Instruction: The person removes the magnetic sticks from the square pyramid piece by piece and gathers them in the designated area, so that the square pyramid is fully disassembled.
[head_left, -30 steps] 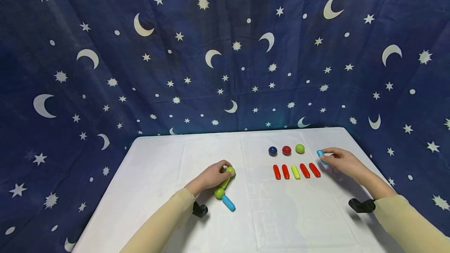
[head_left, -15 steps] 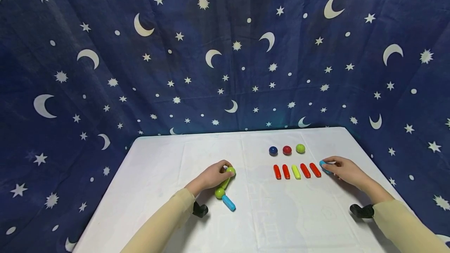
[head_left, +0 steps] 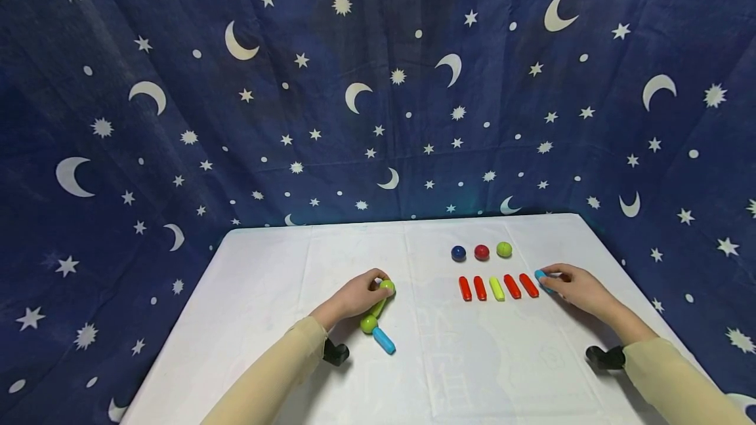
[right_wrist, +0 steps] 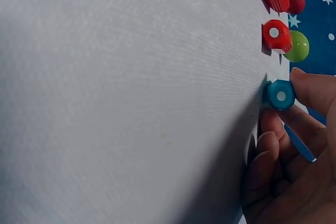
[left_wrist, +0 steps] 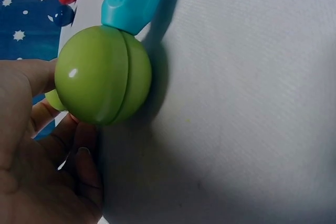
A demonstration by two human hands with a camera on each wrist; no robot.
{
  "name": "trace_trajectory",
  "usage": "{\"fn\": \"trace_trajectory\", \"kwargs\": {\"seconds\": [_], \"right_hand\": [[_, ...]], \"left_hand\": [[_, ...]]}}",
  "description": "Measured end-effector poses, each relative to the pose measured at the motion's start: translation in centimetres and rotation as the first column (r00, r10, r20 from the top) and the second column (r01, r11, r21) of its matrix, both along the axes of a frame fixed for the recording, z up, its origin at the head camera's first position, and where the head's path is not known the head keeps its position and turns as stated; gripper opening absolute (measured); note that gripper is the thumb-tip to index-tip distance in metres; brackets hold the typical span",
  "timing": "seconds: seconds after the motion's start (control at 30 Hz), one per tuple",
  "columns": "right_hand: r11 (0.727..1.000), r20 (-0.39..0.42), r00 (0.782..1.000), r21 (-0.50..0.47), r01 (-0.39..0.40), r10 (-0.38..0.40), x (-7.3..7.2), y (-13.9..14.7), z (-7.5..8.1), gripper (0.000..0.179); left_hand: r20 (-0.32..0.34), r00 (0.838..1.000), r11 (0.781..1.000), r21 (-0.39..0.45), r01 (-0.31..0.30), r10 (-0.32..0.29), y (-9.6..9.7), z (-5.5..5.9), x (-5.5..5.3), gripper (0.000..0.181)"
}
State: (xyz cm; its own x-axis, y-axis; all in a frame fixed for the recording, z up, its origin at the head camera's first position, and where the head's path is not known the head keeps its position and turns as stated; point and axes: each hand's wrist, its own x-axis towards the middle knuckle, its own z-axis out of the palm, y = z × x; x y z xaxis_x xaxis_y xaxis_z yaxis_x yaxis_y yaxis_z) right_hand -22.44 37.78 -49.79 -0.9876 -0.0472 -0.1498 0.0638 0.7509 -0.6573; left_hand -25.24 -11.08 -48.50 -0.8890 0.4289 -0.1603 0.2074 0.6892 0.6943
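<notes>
1 blue stick point(right_wrist: 281, 95) lowered, seemingly onto table point(head_left: 502, 359); 4 red sticks point(head_left: 480, 288).

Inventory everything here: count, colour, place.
table: 1, white, under pieces
backdrop: 1, blue, behind table
loose balls: 3, blue, red, green, back row
loose rods: 5, four red, one lime, front row
held rod: 1, blue, right of loose rods
left balls: 2, green, left of rows
left rods: 2, green between balls, blue touching nearer
devices: 2, black, wrists
sleeves: 2, beige, forearms
left hand: 1, gripping farther left ball
right hand: 1, pinching held rod
</notes>
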Motion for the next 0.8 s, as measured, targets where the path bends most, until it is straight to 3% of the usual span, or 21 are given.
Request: {"fn": "trace_trajectory", "kwargs": {"seconds": [0.27, 0.57, 0.8], "right_hand": [[0.997, -0.032, 0.999, 0.081, 0.011, -0.009, -0.1, 0.0, -0.2, 0.061], [0.998, -0.041, 0.999, 0.053, 0.021, -0.019, 0.1, 0.1, 0.2, 0.070], [0.998, -0.233, 0.971, 0.029, 0.058, -0.050, 0.4, -1.0, 2.4, 0.057]], "left_hand": [[0.000, 1.000, 1.000, 0.000, -0.008, 0.008, -0.1, -0.3, 0.1, 0.031], [0.021, 1.000, 1.000, 0.021, 0.009, -0.009, -0.8, -0.1, 0.7, 0.058], [0.045, 0.999, 0.997, 0.068, -0.031, 0.028, -1.5, 0.0, 2.0, 0.055]]}}
